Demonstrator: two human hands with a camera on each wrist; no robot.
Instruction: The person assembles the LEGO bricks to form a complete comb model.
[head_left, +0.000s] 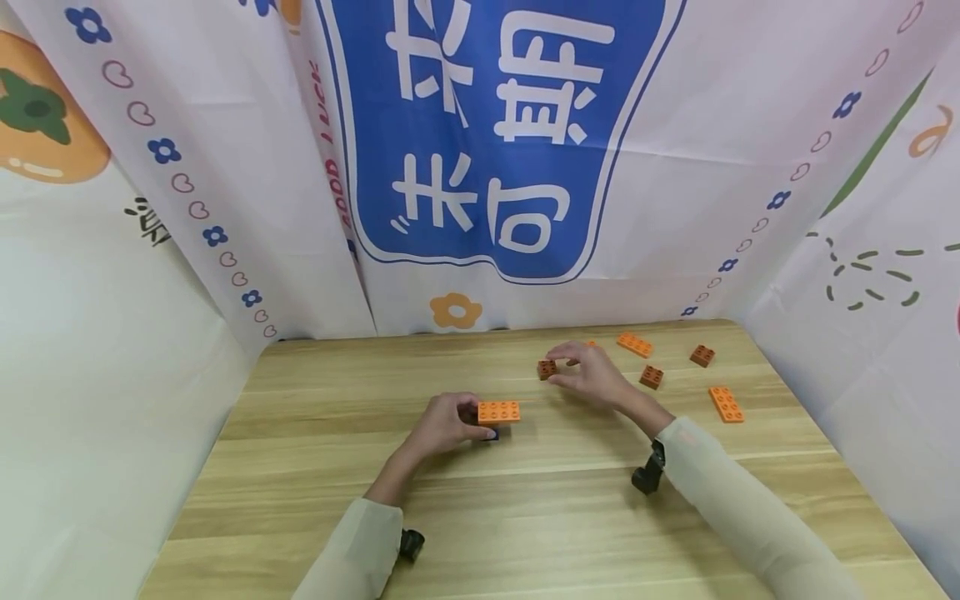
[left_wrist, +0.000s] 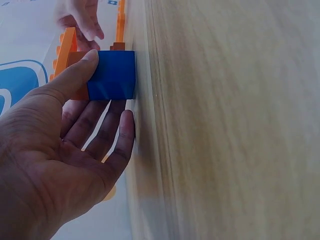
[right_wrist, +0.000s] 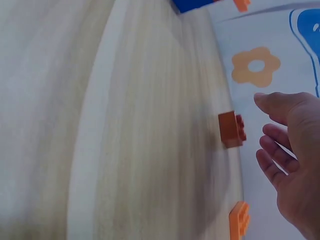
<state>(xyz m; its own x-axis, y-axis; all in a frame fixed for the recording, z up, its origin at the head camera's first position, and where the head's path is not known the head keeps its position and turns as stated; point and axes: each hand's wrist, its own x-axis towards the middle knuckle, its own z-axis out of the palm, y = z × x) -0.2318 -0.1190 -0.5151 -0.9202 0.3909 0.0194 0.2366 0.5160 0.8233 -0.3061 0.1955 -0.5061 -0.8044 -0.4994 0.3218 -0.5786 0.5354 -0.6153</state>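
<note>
My left hand (head_left: 442, 427) grips a small stack of toy building bricks between thumb and fingers. At its bottom is a blue brick (left_wrist: 112, 75), then a brown-orange brick (left_wrist: 79, 93), topped by a long orange brick (head_left: 498, 412) with studs facing up. My right hand (head_left: 596, 377) hovers beside a loose brown brick (head_left: 547, 370), thumb and fingers spread with a gap between them. In the right wrist view that brown brick (right_wrist: 230, 130) stands on the table, apart from the fingertips.
Right of my right hand lie two brown bricks (head_left: 652, 377) (head_left: 702, 356) and two long orange bricks (head_left: 635, 344) (head_left: 726, 404). Another orange brick (right_wrist: 239, 220) is partly hidden behind that hand in the head view. Printed cloth walls (head_left: 465, 308) border the wooden table (head_left: 555, 517).
</note>
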